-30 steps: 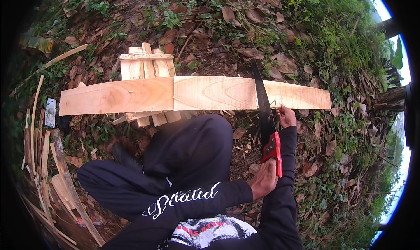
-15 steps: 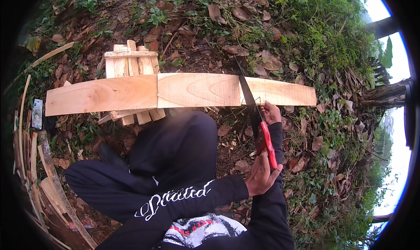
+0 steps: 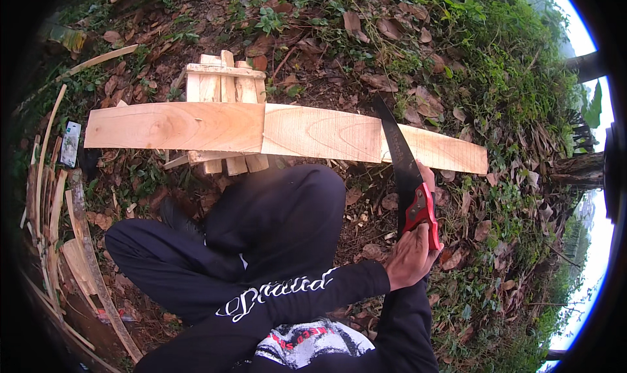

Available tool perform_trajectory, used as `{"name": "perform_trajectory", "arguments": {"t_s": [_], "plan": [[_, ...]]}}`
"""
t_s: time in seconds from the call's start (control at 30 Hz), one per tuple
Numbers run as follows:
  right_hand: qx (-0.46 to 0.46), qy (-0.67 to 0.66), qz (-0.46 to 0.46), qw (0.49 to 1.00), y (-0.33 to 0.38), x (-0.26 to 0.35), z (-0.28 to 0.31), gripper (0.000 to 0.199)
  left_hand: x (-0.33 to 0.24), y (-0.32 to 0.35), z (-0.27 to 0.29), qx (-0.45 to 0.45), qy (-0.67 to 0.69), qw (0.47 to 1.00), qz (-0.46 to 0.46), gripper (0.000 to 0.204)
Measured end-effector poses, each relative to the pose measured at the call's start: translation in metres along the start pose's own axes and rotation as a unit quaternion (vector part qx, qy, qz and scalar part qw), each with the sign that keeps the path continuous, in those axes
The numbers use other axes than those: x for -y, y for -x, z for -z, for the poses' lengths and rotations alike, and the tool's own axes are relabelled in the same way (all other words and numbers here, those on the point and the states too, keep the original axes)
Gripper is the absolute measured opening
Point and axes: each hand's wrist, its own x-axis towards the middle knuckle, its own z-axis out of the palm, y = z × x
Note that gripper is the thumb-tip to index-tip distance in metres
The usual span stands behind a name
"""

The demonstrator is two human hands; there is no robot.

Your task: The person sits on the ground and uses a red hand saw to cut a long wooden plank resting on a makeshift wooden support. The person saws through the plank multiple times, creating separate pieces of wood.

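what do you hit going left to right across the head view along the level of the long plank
small flat packet on the ground → left plank → stack of short wood pieces under it → right plank → black saw blade → hand beside the blade → tree stump

A saw [image 3: 400,157] crosses the right part of a long plank [image 3: 287,133] lying on stacked boards [image 3: 222,86].

Single head-worn fisheye view; looks steeply down, close over lap and ground.
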Motion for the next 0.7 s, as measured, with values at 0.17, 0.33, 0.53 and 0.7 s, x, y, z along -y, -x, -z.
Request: {"name": "perform_trajectory", "arguments": {"t_s": [0.17,0.33,0.53,0.7], "plan": [[-0.004,-0.01,-0.001,1.0,0.018,0.004,-0.003,0.015,0.001,0.003,0.024,0.05,0.024,0.998,0.026,0.038],[0.003,-0.012,-0.001,1.0,0.037,-0.001,-0.017,0.014,0.012,0.01,0.027,0.089,0.078,0.992,0.032,0.041],[0.003,-0.011,0.003,1.0,0.049,-0.002,-0.014,0.014,-0.003,0.01,0.033,0.033,0.014,0.999,0.006,0.041],[0.01,-0.015,0.004,1.0,0.054,-0.006,-0.018,0.013,0.002,0.025,0.044,0.006,-0.007,1.0,0.005,0.038]]}}
